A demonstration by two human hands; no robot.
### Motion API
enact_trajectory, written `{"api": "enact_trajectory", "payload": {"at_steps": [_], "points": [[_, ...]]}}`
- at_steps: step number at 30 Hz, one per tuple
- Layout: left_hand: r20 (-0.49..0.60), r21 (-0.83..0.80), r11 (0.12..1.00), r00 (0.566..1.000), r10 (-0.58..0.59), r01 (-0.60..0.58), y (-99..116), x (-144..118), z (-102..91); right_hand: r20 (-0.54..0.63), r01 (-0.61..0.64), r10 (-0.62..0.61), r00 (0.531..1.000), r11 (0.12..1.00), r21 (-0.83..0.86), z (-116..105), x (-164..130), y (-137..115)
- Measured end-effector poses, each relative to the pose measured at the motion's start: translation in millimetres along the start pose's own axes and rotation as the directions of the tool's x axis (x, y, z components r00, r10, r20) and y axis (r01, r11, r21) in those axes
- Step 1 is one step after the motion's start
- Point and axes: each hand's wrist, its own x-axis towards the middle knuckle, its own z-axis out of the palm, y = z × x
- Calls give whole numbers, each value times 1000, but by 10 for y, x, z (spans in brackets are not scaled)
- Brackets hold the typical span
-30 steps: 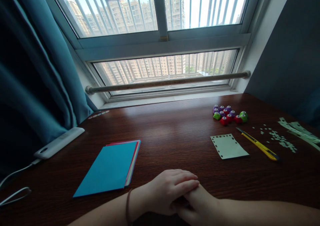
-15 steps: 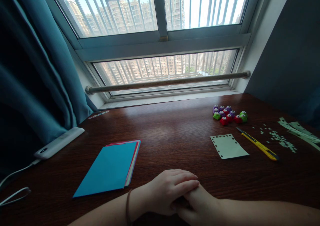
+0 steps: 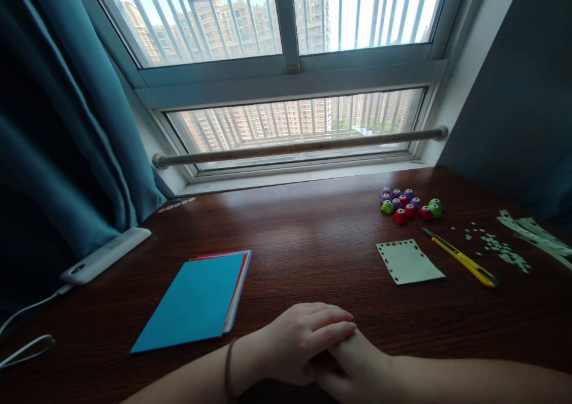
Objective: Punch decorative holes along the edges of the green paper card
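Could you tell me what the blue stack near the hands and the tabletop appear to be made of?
Blue stack: thin matte paper or card, with coloured sheet edges showing along its side. Tabletop: dark wood or wood veneer, glossy; grain lines and window reflections show.

Blue paper stack [image 3: 193,301], yellow knife [image 3: 462,259]

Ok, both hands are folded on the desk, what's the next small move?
Probably lift the left hand off the right hand and reach for the blue paper stack: both hands are empty, and that stack lies nearest.
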Motion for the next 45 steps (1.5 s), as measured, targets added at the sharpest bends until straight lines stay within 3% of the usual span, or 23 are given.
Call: {"api": "enact_trajectory", "payload": {"at_steps": [45], "points": [[2, 12, 1000, 1000, -2, 2, -7, -5, 9, 6, 21, -21, 1000, 1000, -8, -7, -1, 6]]}}
